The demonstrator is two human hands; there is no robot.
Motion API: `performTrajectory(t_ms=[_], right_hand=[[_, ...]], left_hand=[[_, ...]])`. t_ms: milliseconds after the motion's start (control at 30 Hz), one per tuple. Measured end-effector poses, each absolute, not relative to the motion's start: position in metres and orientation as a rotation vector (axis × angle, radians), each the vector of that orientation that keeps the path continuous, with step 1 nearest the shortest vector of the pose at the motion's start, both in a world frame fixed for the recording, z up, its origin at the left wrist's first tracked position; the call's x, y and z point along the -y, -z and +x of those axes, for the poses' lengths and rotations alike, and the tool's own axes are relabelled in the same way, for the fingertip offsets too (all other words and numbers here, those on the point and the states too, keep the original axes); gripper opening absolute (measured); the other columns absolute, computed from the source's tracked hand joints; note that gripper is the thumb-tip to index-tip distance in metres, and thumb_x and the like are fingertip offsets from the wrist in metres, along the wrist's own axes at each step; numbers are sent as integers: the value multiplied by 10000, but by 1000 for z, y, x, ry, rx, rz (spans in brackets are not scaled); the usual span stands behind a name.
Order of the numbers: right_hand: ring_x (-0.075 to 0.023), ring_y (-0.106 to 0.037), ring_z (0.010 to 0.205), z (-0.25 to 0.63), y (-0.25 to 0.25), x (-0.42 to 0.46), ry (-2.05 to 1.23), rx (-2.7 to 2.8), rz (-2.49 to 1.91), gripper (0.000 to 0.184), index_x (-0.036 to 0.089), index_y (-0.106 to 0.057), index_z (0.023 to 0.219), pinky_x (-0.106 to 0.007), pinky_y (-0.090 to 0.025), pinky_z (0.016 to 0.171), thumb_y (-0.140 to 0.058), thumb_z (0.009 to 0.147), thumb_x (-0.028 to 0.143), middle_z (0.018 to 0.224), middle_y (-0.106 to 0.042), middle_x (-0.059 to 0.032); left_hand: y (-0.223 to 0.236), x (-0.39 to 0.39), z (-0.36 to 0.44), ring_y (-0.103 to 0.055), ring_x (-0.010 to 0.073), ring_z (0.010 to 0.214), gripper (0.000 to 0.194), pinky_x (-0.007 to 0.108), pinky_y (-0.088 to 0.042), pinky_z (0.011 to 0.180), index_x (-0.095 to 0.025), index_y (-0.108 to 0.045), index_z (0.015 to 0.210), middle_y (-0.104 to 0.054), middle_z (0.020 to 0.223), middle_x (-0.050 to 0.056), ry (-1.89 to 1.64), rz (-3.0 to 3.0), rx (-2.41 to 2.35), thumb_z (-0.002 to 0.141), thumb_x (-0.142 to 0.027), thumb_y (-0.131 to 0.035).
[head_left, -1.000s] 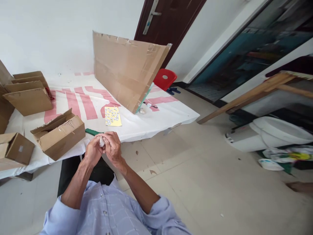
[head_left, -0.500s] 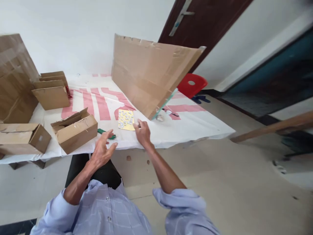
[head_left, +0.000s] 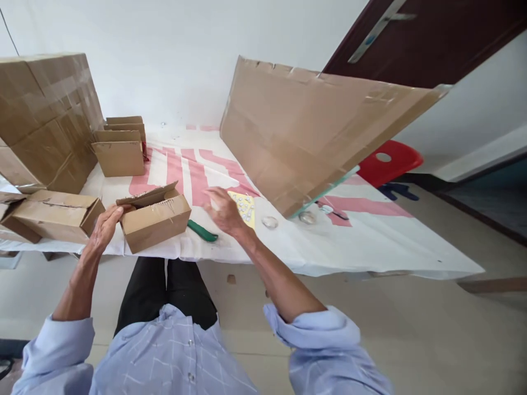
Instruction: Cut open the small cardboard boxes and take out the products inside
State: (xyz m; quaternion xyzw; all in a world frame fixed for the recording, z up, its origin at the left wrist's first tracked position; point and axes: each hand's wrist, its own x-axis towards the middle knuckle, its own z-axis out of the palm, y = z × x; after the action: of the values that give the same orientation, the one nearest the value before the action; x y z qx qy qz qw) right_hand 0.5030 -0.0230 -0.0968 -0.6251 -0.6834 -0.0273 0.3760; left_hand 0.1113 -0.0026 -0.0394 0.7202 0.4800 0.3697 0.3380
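My left hand [head_left: 106, 224] is at the left end of a small cardboard box [head_left: 158, 224] with its top flap up, fingers and thumb gripping the edge there. The box's inside is mostly hidden. My right hand [head_left: 225, 211] hovers over the table, fingers apart and holding nothing, slightly blurred. Partly behind it lies a yellow sheet [head_left: 247, 211] bearing several small whitish pieces. A green-handled tool [head_left: 202, 231] rests between the box and my right hand. Right of the sheet is a clear, rounded lump [head_left: 270, 222], its kind unclear; a similar lump [head_left: 307, 217] lies farther right.
A large cardboard panel [head_left: 304, 131] stands at the back. Closed cardboard box [head_left: 57, 213], upright folded boxes [head_left: 120, 156] and a big taped carton [head_left: 61, 126] occupy the left. A red chair [head_left: 387, 162] is beyond the white-and-pink tablecloth [head_left: 370, 241].
Both hands were together around a whitish lump, then parted. A clear lump now lies right of the yellow sheet. My left hand moved to the box; my right came back leftward. The view swung left.
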Motion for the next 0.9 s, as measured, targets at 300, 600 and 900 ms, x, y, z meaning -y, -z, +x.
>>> performTrajectory(t_ms=[300,600,900], right_hand=[[-279,-676,1036,431,58,59,292,2290,-1089,176,187,-781,1194,-433,-525,953,-689,1090,295,1109,-764,-124],[-231,-632,883,411,58,84,-39,2503,-1177,356,210,-765,927,-360,-475,828,-492,1148,265,943,-730,-92],[-314,-710,1223,379,7,17,-184,2796,-1577,234,161,-760,1266,-383,-513,998,-682,1080,278,1312,-770,-168]], left_hand=[[28,-4,108,-631,379,1463,591,506,-460,1302,-251,-780,1334,-735,1489,97,-738,1867,-1255,973,-683,-602],[44,-20,119,-676,374,1279,765,509,-581,1151,-256,-712,1324,-672,1376,104,-693,2145,-1256,671,-583,-937],[44,-6,125,-696,351,1194,570,499,-586,1108,-253,-712,1315,-690,1317,102,-839,2218,-1336,754,-353,-702]])
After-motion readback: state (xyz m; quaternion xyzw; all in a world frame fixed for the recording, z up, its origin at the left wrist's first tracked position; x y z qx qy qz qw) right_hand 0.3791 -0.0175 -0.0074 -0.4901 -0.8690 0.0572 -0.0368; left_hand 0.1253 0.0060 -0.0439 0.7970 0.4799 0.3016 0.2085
